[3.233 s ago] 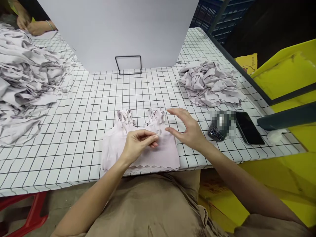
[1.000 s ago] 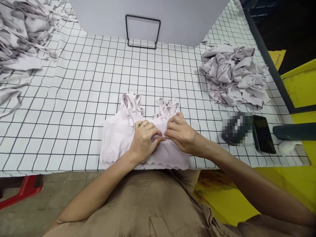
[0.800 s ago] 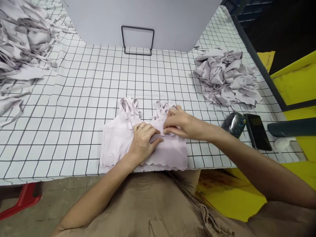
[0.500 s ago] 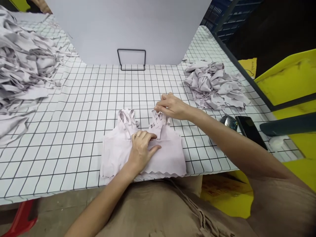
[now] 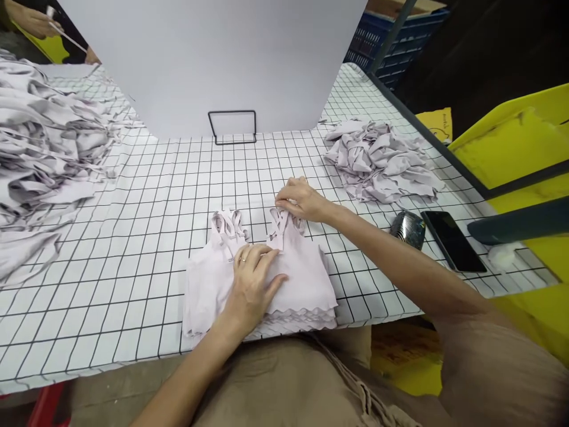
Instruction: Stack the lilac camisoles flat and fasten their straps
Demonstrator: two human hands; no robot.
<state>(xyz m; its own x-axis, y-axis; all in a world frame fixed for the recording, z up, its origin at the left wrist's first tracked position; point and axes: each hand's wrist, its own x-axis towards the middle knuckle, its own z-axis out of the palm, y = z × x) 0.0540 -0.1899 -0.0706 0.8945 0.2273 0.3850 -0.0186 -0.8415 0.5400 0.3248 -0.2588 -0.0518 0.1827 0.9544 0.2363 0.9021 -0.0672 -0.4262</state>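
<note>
A stack of pale pink strappy tops (image 5: 306, 279) with wavy lower edges lies at the table's near edge. My left hand (image 5: 254, 274) rests on the uppermost top, thumb spread from the fingers, palm down. At the far end of the right shoulder strap (image 5: 278, 222) is my right hand (image 5: 300, 198), its thumb and fingertips pinched together on the strap. Looped straps (image 5: 226, 225) stand out on the left side of the stack, beyond my left hand.
Loose pale garments are heaped on the left (image 5: 48, 142), with a smaller pile (image 5: 382, 160) on the right. A white board (image 5: 213, 65) stands behind a black wire frame (image 5: 233, 127). Near my right forearm lie a phone (image 5: 453, 240) and a dark shiny object (image 5: 408, 230). Another person's hand (image 5: 33, 21) shows top left.
The strap in my right hand has been drawn up and away, and the top top's lower edge has shifted up, exposing more layers below. The view has tilted slightly.
</note>
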